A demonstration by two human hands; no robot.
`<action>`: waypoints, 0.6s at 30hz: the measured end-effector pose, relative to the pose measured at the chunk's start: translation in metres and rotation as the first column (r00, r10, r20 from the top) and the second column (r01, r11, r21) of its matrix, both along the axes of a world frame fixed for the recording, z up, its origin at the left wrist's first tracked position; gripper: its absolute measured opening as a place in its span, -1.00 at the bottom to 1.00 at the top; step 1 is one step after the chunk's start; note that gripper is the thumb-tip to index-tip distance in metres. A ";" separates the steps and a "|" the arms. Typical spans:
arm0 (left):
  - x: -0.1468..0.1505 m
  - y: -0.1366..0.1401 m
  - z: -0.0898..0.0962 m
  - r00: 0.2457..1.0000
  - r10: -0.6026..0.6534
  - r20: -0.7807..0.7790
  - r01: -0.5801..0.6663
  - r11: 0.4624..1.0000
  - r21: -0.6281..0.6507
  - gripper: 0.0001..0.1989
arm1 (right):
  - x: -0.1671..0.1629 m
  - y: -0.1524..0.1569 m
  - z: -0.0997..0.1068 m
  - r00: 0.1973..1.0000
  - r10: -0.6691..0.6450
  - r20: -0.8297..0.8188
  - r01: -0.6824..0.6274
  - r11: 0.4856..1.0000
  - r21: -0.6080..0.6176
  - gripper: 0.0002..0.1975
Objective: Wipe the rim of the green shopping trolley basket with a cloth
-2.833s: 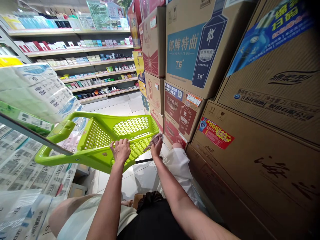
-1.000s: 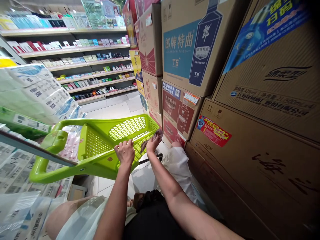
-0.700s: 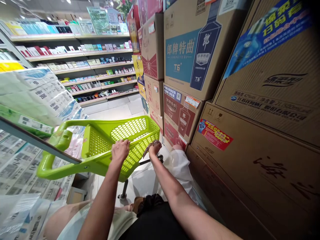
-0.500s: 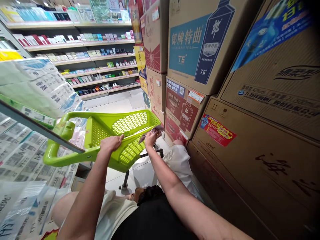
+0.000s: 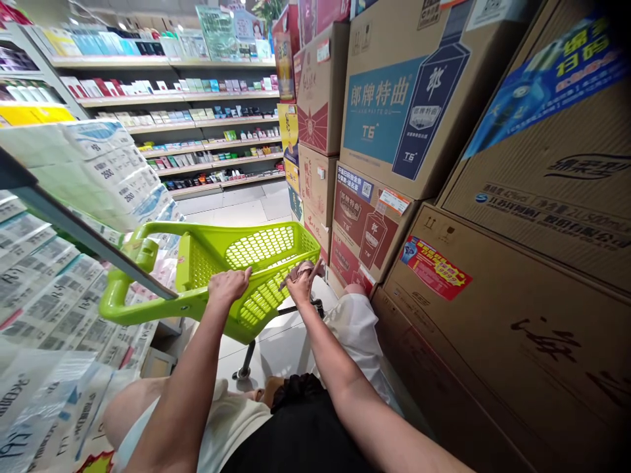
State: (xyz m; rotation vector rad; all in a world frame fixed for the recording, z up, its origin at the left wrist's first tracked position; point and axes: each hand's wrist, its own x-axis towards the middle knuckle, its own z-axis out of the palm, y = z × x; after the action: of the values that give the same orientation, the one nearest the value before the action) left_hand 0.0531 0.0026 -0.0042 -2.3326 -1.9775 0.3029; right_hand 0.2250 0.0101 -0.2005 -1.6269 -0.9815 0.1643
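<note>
A lime-green shopping cart point(image 5: 197, 231) with perforated basket sides stands sideways in front of me. My left hand point(image 5: 229, 286) is closed over the near rim of its basket, around the middle of that side. Farther along, by the basket's right end, my right hand point(image 5: 302, 286) presses a crumpled greyish-brown cloth point(image 5: 296, 270) against the outer side just below the rim. Its fingers are bent over the cloth and partly hidden. A dark pole point(image 5: 98, 230) slants across the cart's handle end at left.
Stacked cardboard cartons point(image 5: 377, 167) rise close on my right. Wrapped paper packs point(image 5: 113, 171) are piled on my left. Shelves point(image 5: 187, 98) of small boxed goods line the back, beyond a tiled floor point(image 5: 246, 197). A cart wheel point(image 5: 241, 374) rests near my feet.
The view has shifted a little, so the cart and cartons sit slightly lower and farther right. My right hand with the cloth has moved slightly down the basket's side; my left hand keeps its hold.
</note>
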 end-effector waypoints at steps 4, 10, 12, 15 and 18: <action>0.001 -0.001 -0.001 1.000 0.004 0.013 -0.004 1.000 0.026 -0.23 | 0.010 -0.004 -0.011 0.999 0.034 -0.028 -0.036 0.997 -0.067 -0.52; -0.001 -0.001 -0.002 1.000 -0.006 -0.017 0.007 0.999 0.031 -0.22 | 0.014 0.002 -0.005 0.995 -0.090 -0.031 0.092 0.995 0.046 -0.57; -0.002 -0.002 -0.002 1.000 -0.011 -0.030 0.012 0.999 0.032 -0.21 | 0.011 0.005 -0.004 0.995 -0.088 -0.053 0.091 0.995 0.046 -0.52; -0.003 -0.003 -0.002 0.999 -0.013 -0.038 0.014 0.999 0.044 -0.21 | 0.007 0.009 -0.008 0.975 -0.101 -0.198 0.101 0.995 -0.006 -0.49; -0.004 -0.002 -0.004 0.999 -0.012 -0.034 0.013 0.998 0.058 -0.23 | 0.007 0.019 -0.007 0.936 -0.130 -0.327 0.124 0.991 -0.039 -0.50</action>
State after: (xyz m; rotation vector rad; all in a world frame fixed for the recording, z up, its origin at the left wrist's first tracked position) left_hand 0.0492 0.0007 -0.0081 -2.2885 -1.9292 0.2783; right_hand 0.2325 0.0290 -0.2076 -1.6095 -0.6181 0.3455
